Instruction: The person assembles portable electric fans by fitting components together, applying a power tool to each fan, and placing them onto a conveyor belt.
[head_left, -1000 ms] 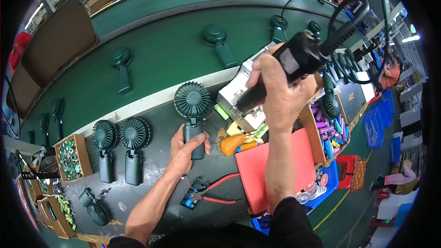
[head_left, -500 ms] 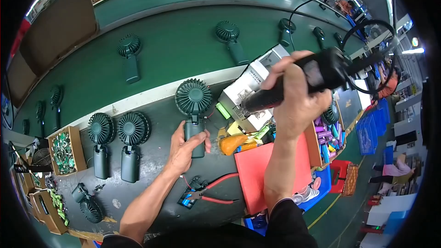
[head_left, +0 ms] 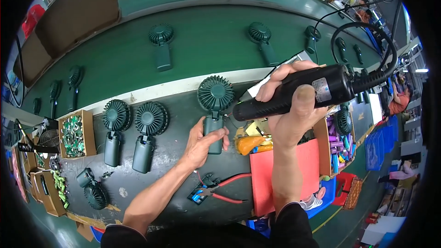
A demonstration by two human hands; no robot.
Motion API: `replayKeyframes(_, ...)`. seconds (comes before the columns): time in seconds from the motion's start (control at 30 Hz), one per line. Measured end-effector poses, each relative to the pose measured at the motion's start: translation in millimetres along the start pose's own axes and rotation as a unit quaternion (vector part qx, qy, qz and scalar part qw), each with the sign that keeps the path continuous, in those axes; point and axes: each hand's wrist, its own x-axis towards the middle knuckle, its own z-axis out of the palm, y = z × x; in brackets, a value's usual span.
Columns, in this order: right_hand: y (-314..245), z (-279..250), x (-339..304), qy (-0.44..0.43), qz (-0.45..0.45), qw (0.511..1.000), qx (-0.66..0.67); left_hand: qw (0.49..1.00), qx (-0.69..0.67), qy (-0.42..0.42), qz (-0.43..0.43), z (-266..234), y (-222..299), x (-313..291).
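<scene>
A dark green handheld fan (head_left: 216,93) lies on the bench in front of me. My left hand (head_left: 205,142) is closed round its handle, thumb across the top. My right hand (head_left: 294,105) grips a black corded electric screwdriver (head_left: 285,94), held nearly level above the bench. Its front end points left, close beside the fan's neck; I cannot make out a bit at its tip. Below my left hand lie red-handled pliers (head_left: 229,186) next to a small opened dark part (head_left: 202,193). Two more green fans (head_left: 117,115) (head_left: 150,119) lie to the left.
Several fans lie on the green conveyor belt (head_left: 206,41) beyond the bench. A carton of circuit boards (head_left: 87,133) stands left. On the right are a red mat (head_left: 262,193), an orange lump (head_left: 250,144) and a box of coloured cells (head_left: 324,151). The screwdriver's cord (head_left: 337,30) loops at upper right.
The view has shifted, so the bench and belt appear further right. My right hand has brought the screwdriver leftward, nearer the fan. My left hand keeps its hold on the handle.
</scene>
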Motion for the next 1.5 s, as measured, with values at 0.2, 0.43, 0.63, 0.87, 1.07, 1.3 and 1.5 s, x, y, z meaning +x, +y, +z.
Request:
replayKeyframes(0.2,9,5,-6,0.007,0.017,1.000,-0.016,1.000,-0.008,-0.003,-0.009,-4,0,1)
replayKeyframes(0.43,19,0,-9,-0.024,0.016,0.997,-0.066,1.000,-0.021,0.003,-0.015,-2,0,-1)
replayKeyframes(0.63,22,9,-11,0.021,0.063,0.998,-0.012,0.999,-0.022,0.010,-0.021,-3,0,1)
replayKeyframes(0.87,22,16,-16,-0.018,0.081,0.992,-0.095,0.999,-0.015,0.012,-0.026,0,2,3)
replayKeyframes(1.07,14,20,-20,-0.022,0.120,0.984,-0.126,0.999,-0.004,0.006,-0.031,-3,4,-2)
replayKeyframes(1.3,18,20,-29,-0.031,0.127,0.984,-0.122,1.000,-0.002,-0.016,-0.022,-5,-1,-4)
replayKeyframes(1.5,-18,4,-1,-0.001,-0.057,0.998,-0.023,0.992,0.097,0.071,0.023,9,21,18)
